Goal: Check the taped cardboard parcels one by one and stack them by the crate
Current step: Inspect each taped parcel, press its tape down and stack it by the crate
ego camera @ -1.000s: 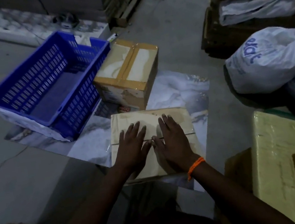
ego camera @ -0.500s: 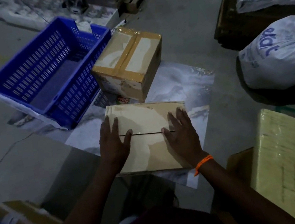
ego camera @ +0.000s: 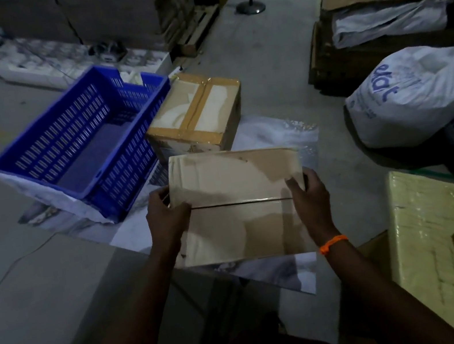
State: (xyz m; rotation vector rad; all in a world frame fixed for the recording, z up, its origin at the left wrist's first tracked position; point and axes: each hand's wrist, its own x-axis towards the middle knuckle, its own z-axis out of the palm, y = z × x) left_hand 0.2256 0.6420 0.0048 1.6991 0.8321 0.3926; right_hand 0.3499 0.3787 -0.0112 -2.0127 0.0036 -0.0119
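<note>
Head view: where is our parcel, and how do we have it?

We hold the flat cardboard parcel (ego camera: 237, 200) in front of us, over the printed sheet (ego camera: 271, 136) spread on the floor. Its long axis runs across us, left to right, and the dark seam between its flaps runs the same way. Whether it has left the sheet we cannot tell.

And our hands?

They sit wide apart, one on each short end. Our left hand (ego camera: 167, 218) curls round the left edge with the thumb on top. Our right hand (ego camera: 311, 202), the one with the orange wristband (ego camera: 333, 243), clasps the right edge likewise.

Where does it go from there?

Straight ahead and a little to our left, we judge. One taped parcel (ego camera: 197, 116) already stands there, just beside the right wall of the blue crate (ego camera: 127, 183); whether they touch we cannot say. The far edge of our parcel lies close in front of it.

So which hand leads?

The left is nearer the crate, so that end likely swings in first. Our parcel looks wider than the taped one's top, so we expect some overhang unless we turn it.

Anything in the way?

White printed sacks (ego camera: 411, 90) lie well off to the right, and a yellow wrapped parcel (ego camera: 429, 227) sits near our right elbow. Neither lies on that path.
</note>
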